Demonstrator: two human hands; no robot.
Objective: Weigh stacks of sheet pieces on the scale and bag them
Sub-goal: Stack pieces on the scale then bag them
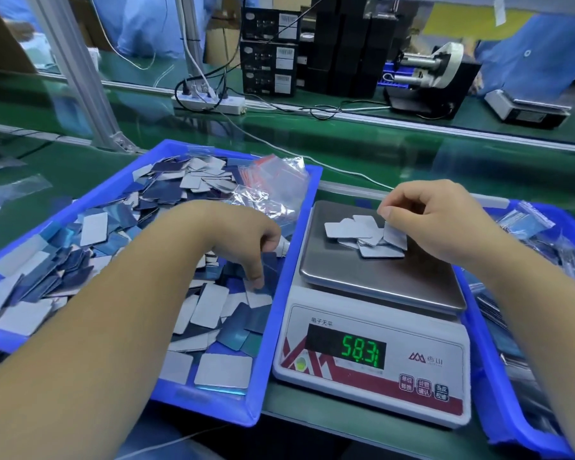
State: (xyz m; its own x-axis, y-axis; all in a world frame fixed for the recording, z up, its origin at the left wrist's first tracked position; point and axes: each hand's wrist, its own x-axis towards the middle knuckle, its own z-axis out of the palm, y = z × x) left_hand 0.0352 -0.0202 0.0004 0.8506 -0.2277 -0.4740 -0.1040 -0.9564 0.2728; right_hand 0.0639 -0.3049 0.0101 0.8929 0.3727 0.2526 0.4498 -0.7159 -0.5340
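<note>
Weighing is midway: a loose stack of sheet pieces [367,239] lies on the scale [372,330], reading what looks like 58.3, the last digit unclear. The right hand [435,220] pinches a piece at the stack's edge. The left hand [249,240], fingers curled down, touches pieces in the left tray [289,260]. Bagging remains; filled bags [525,224] sit in the right tray

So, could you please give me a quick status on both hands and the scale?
Left hand picking in blue tray. Right hand pinching grey sheet piece over pile on white scale. Nothing obstructing.
</note>
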